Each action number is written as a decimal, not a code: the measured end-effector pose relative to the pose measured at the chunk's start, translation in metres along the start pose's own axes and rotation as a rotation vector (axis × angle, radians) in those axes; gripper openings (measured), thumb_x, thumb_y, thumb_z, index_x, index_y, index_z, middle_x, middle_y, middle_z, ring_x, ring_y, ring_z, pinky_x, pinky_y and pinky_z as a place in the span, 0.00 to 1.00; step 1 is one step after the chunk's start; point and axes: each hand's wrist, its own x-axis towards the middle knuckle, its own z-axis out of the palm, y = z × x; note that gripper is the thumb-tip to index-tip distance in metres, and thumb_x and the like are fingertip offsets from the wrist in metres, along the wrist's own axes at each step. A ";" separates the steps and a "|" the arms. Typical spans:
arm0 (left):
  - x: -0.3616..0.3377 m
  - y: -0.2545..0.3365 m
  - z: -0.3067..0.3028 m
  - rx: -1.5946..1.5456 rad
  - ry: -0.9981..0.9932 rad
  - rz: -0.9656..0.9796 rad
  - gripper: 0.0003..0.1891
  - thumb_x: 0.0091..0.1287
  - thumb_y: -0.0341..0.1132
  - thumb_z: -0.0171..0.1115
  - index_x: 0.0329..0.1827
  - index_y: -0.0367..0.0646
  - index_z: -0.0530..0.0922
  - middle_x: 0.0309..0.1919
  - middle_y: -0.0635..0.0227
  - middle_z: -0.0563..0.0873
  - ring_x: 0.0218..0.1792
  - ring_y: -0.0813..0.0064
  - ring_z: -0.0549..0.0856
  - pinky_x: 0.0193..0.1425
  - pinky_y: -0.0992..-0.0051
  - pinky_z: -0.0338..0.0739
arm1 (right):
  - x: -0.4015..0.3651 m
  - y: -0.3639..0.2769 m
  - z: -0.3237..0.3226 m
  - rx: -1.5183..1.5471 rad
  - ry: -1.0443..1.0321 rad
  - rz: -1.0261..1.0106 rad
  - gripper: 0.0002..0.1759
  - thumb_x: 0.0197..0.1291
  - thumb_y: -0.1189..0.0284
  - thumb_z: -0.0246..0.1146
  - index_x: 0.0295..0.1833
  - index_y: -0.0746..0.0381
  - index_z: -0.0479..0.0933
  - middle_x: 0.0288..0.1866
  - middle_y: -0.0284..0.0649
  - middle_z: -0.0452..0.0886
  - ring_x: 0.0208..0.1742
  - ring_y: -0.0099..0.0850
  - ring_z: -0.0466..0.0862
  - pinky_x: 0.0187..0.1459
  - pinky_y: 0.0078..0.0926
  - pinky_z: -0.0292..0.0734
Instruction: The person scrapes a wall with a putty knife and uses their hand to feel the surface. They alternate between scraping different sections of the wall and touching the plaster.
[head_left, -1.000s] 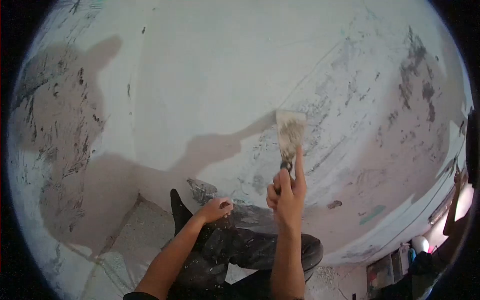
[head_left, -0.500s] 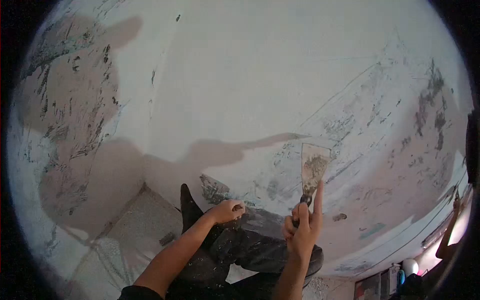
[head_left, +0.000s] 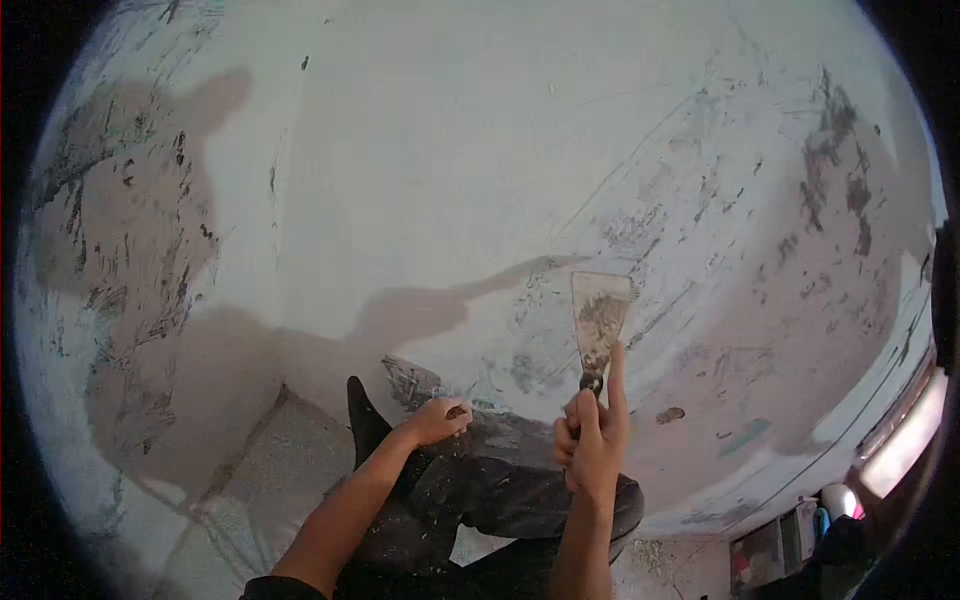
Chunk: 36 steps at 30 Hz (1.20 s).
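My right hand (head_left: 596, 440) is wrapped round the dark handle of a scraper (head_left: 602, 315), index finger stretched along its blade. The wide metal blade points up, smeared with grey-brown residue, in front of the scuffed wall (head_left: 420, 180); whether it touches the wall I cannot tell. My left hand (head_left: 438, 421) is curled closed above my knee, with a small dark thing at its fingers that I cannot make out. Flaked paint and dark scrape marks cover parts of the wall.
My dark, speckled trousers (head_left: 510, 495) and a dark shoe (head_left: 366, 420) are below the hands. A dusty floor (head_left: 290, 450) meets the wall corner at lower left. Containers (head_left: 780, 545) and a bright opening (head_left: 903, 440) are at lower right.
Both hands and the scraper appear slightly further left, as do the wall marks, so the view has shifted. A dark arm shape at the right edge is less distinct. The grips look unchanged.
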 end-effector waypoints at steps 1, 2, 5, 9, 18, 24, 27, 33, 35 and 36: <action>0.001 -0.001 0.000 -0.007 -0.001 -0.009 0.15 0.72 0.43 0.59 0.45 0.38 0.80 0.32 0.63 0.86 0.32 0.73 0.85 0.42 0.66 0.79 | 0.008 -0.002 0.005 -0.018 -0.021 0.011 0.35 0.76 0.73 0.51 0.83 0.51 0.47 0.23 0.26 0.59 0.16 0.14 0.54 0.15 0.19 0.46; 0.002 -0.002 0.001 -0.013 -0.001 -0.018 0.15 0.72 0.43 0.59 0.44 0.37 0.80 0.31 0.64 0.86 0.32 0.73 0.85 0.42 0.67 0.79 | 0.018 -0.004 0.009 -0.037 -0.043 0.022 0.35 0.76 0.73 0.50 0.83 0.51 0.47 0.23 0.26 0.59 0.16 0.14 0.54 0.15 0.19 0.46; 0.001 -0.003 0.000 -0.025 0.008 0.008 0.14 0.71 0.42 0.59 0.43 0.38 0.80 0.30 0.65 0.86 0.32 0.74 0.84 0.42 0.68 0.79 | 0.050 -0.010 0.031 -0.005 -0.125 -0.046 0.34 0.76 0.74 0.49 0.83 0.51 0.47 0.23 0.26 0.59 0.16 0.14 0.54 0.15 0.19 0.46; -0.004 0.003 -0.002 -0.081 0.033 0.021 0.13 0.71 0.41 0.59 0.42 0.38 0.80 0.29 0.65 0.86 0.32 0.75 0.84 0.42 0.68 0.78 | 0.031 -0.010 0.040 -0.046 -0.114 -0.090 0.34 0.76 0.73 0.50 0.83 0.51 0.47 0.23 0.26 0.59 0.16 0.14 0.55 0.15 0.18 0.47; 0.002 0.004 0.000 0.026 0.005 -0.006 0.13 0.72 0.41 0.59 0.43 0.39 0.80 0.30 0.65 0.86 0.32 0.74 0.84 0.41 0.69 0.79 | 0.020 0.011 0.014 -0.027 -0.051 -0.005 0.34 0.77 0.73 0.51 0.83 0.50 0.47 0.22 0.26 0.57 0.17 0.14 0.54 0.15 0.19 0.46; 0.002 0.005 -0.004 -0.019 0.012 0.074 0.13 0.73 0.42 0.57 0.44 0.40 0.80 0.32 0.64 0.86 0.31 0.73 0.84 0.40 0.68 0.79 | 0.022 0.007 0.026 -0.025 -0.061 -0.029 0.35 0.76 0.73 0.51 0.83 0.50 0.47 0.23 0.27 0.60 0.15 0.14 0.55 0.15 0.19 0.47; -0.001 0.004 0.001 0.017 -0.029 -0.004 0.13 0.72 0.43 0.58 0.43 0.41 0.80 0.32 0.64 0.86 0.31 0.72 0.84 0.39 0.67 0.79 | 0.025 0.027 0.022 -0.021 -0.069 -0.060 0.34 0.77 0.73 0.49 0.83 0.51 0.45 0.22 0.26 0.61 0.15 0.15 0.56 0.15 0.20 0.49; 0.004 -0.011 0.004 0.014 -0.021 -0.003 0.14 0.73 0.44 0.59 0.45 0.41 0.80 0.33 0.65 0.87 0.35 0.73 0.85 0.44 0.68 0.80 | 0.029 0.022 0.029 0.029 -0.116 -0.103 0.34 0.78 0.71 0.48 0.84 0.51 0.43 0.21 0.26 0.59 0.15 0.15 0.55 0.16 0.21 0.50; 0.004 -0.009 0.000 0.011 -0.005 -0.008 0.14 0.74 0.44 0.59 0.45 0.41 0.80 0.33 0.65 0.86 0.35 0.73 0.85 0.44 0.68 0.80 | 0.029 0.030 0.025 0.043 -0.096 -0.076 0.34 0.77 0.74 0.48 0.83 0.50 0.45 0.21 0.26 0.58 0.16 0.15 0.53 0.16 0.20 0.47; 0.003 -0.006 0.003 0.010 -0.023 -0.019 0.14 0.74 0.44 0.58 0.44 0.40 0.80 0.32 0.65 0.86 0.36 0.73 0.85 0.44 0.67 0.80 | 0.027 0.028 0.024 0.046 -0.070 -0.058 0.34 0.77 0.75 0.48 0.83 0.49 0.46 0.21 0.26 0.57 0.16 0.15 0.53 0.16 0.20 0.46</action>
